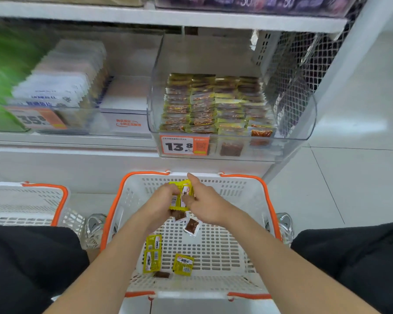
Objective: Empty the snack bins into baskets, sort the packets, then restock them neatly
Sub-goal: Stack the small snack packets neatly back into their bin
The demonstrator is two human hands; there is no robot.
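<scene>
Head view shows your left hand and right hand with fingers clamped on a stack of yellow foil snack packets at frame centre, above the white orange-rimmed plastic basket; an uneven squeeze could let slick packets slip out.

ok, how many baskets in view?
2. Centre basket, loose packets on its floor; left basket at the frame edge, partly cropped. More may sit out of frame.

Black clothing, silvery sneakers
</scene>
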